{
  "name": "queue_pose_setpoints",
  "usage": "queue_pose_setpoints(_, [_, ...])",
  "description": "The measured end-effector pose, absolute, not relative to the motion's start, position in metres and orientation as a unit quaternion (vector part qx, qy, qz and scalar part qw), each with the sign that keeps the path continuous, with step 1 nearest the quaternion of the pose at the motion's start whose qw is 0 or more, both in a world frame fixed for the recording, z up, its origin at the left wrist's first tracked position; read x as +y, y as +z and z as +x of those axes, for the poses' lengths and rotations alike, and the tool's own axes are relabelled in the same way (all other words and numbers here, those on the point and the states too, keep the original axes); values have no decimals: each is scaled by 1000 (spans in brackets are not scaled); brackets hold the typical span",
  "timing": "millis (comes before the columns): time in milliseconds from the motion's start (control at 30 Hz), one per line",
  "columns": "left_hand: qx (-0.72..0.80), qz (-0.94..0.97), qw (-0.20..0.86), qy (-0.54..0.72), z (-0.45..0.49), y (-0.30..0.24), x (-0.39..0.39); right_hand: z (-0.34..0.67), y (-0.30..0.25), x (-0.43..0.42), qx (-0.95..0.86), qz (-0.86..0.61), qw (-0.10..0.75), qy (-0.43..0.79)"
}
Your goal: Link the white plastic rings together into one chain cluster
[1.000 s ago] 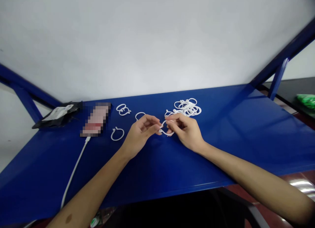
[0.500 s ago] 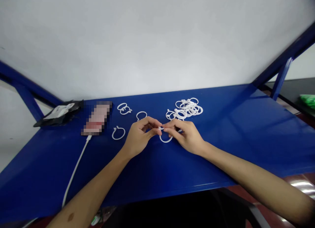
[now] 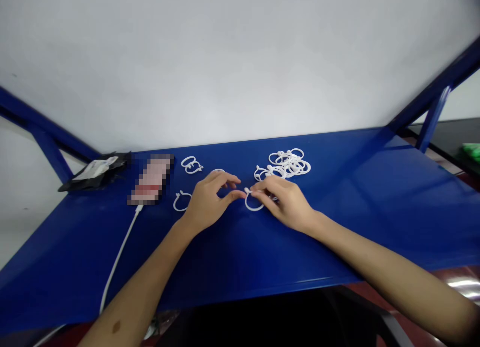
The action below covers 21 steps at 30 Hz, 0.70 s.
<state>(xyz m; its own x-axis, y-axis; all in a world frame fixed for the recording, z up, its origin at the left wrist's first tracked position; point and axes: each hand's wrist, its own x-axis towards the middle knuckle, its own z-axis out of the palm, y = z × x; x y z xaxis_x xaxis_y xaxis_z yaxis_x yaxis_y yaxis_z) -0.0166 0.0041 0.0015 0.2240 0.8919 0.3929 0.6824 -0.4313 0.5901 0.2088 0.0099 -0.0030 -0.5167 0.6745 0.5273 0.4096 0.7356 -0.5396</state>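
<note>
A white plastic curtain ring [image 3: 254, 210] is pinched between the thumb and fingers of my right hand [image 3: 287, 201], its loop pointing down toward me. My left hand [image 3: 210, 201] is open beside it, thumb and forefinger apart. The left thumb tip is at the ring's left side; whether it touches, I cannot tell. Behind my right hand lies a pile of similar white rings [image 3: 296, 168]. Left of my left hand rests an unfastened ring [image 3: 174, 203], partly covered by the hand. Another ring [image 3: 218, 170] shows only its top edge behind my left fingers.
Two more rings [image 3: 193, 166] lie together at the back left. A phone with a blurred screen [image 3: 152, 179] has a white cable [image 3: 119, 257] running to the front edge. A black plastic packet [image 3: 95, 172] is at the far left of the blue table [image 3: 240, 267]. Blue posts flank both sides.
My left fingers have let go of the ring and spread apart, moving slightly left. My right hand keeps its hold on the ring. The view has shifted a little.
</note>
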Motion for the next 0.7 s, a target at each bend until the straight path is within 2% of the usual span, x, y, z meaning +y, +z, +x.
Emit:
queue_pose_setpoints(133, [617, 758, -31, 210, -36, -2, 15, 224, -7, 36, -825, -395, 402, 45])
queue_pose_setpoints(233, [647, 750, -61, 120, -45, -6, 19, 239, -12, 54, -809, -443, 386, -25])
queue_pose_setpoints(367, [629, 772, -41, 83, -45, -10, 19, 248, -17, 65, -792, -488, 360, -74])
queue_pose_setpoints(500, [617, 778, -1, 118, -38, -9, 17, 242, -13, 57, -792, -478, 370, -86])
queue_pose_setpoints(600, [583, 787, 65, 193, -30, -3, 13, 232, -6, 43, -818, -429, 376, -74])
queue_pose_setpoints(700, [535, 783, 176, 262, -21, 6, 4, 222, 1, 26, -860, -352, 370, -28])
